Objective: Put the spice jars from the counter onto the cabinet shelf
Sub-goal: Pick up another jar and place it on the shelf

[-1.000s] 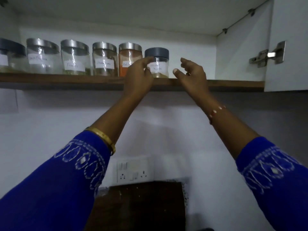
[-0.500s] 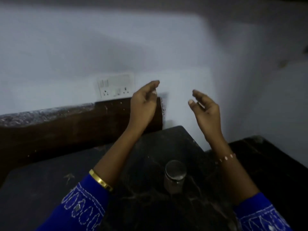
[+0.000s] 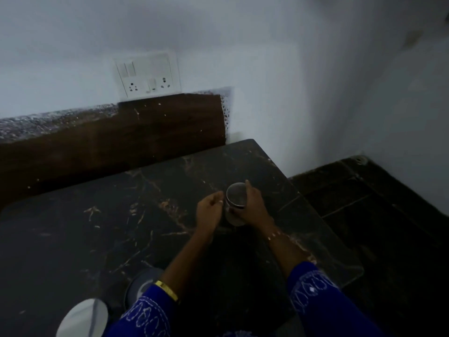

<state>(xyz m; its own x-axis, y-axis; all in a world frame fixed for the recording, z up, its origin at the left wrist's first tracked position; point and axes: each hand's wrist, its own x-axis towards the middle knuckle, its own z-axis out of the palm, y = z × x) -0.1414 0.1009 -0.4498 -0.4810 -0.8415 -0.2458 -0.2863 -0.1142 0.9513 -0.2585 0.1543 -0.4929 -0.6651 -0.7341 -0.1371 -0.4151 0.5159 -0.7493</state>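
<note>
- Reaching for the next pickup — right hand (image 3: 252, 205) is curling round the far and right side of a spice jar (image 3: 235, 203) with a metal lid, thumb at the near edge, so it is gripping or just closing on it.
- Left hand (image 3: 210, 211) is hovering just beside the jar's left side, fingers loosely curled, holding nothing; whether a fingertip is touching the glass is too blurred to tell.
- Jar is standing upright on the dark marble bench (image 3: 97, 215), toward its right end, not lifted yet.
- Two more lidded jars are sitting at the near-left edge — a grey-lidded jar (image 3: 143, 285) partly behind the left sleeve, and a shiny-lidded jar (image 3: 83, 317) at the bottom of frame.
- Cabinet shelf is out of view, so what is already placed cannot be counted here.
- Judging progress: at least three jars are remaining on the bench, this one first — lift, carry up, set down still to do.
</note>
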